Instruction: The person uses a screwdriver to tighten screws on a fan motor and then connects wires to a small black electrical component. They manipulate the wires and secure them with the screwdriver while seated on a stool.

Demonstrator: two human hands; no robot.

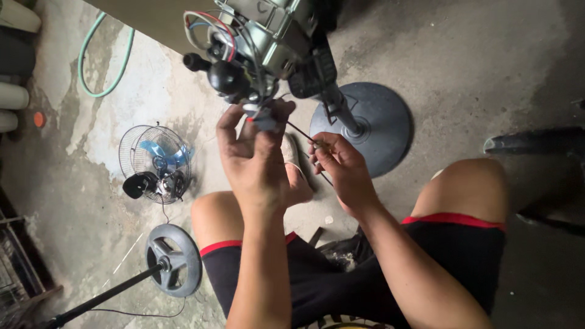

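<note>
Two bare hands worked under a stripped fan motor (268,36) above the floor, the left hand (256,155) pinching its small connector (263,122), the right hand (344,167) gripping a thin wire (301,132), which too hard a tug might snap.

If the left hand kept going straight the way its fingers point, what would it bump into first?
Probably the fan motor. The left hand points up at it, fingertips already at the small part under the black knob. Depth is hard to judge.
</note>
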